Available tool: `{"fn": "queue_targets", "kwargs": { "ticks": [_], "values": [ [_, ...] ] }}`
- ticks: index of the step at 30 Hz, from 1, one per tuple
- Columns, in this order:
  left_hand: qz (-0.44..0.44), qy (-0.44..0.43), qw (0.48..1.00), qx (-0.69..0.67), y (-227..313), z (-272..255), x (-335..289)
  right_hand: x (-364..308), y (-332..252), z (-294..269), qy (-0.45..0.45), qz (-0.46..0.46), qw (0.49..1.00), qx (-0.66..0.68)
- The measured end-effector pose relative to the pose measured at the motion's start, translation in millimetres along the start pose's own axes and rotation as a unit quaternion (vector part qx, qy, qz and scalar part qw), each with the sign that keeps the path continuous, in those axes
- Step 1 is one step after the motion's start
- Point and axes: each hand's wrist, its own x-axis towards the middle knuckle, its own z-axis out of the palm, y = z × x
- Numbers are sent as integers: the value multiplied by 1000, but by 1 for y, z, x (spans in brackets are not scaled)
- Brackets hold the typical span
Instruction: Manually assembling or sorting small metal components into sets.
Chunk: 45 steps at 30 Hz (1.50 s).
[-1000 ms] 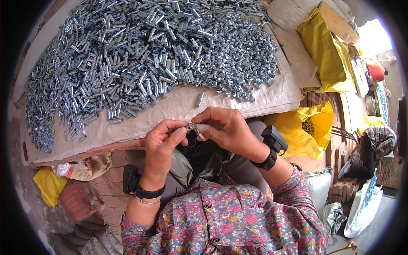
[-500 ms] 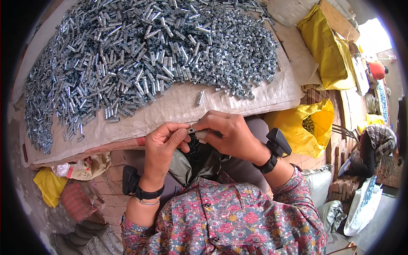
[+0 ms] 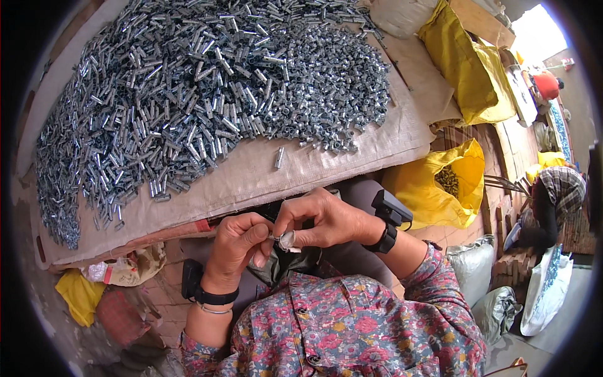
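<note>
The left hand (image 3: 242, 242) and right hand (image 3: 321, 218) pinch 1 small, shiny grey metal piece (image 3: 276, 238), mostly hidden, just near of the table (image 3: 326, 169); a pale scrap (image 3: 287, 240) sits right beside it.

My surroundings: a reddish brick floor (image 3: 178, 276) around my cloth-covered worktable (image 3: 220, 192), a grey wall (image 3: 581, 113) far right, and a glaring white opening (image 3: 540, 35) upper right.

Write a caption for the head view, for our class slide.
Left hand and right hand meet at a small piece beside silvery metal tubes heaped on pale cloth.
</note>
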Motion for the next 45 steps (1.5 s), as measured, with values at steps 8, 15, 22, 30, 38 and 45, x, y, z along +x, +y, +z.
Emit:
{"fn": "queue_targets", "kwargs": {
  "ticks": [8,15,22,30,38,45],
  "values": [
    [-15,29,901,434,9,10,17,20,20,-59,180,-21,792,-583],
    [254,101,740,615,17,21,59,31,21,-62,140,-1,724,-675],
    [307,175,629,692,5,10,101,38,13,-53,75,-8,643,-762],
    [233,212,793,521,6,10,80,38,11,-60,57,18,685,-726],
    [205,201,942,176,-2,1,41,34,-1,-40,197,38,904,-378],
    [175,195,963,66,2,13,29,24,4,-9,171,47,984,-2]
  ]
}}
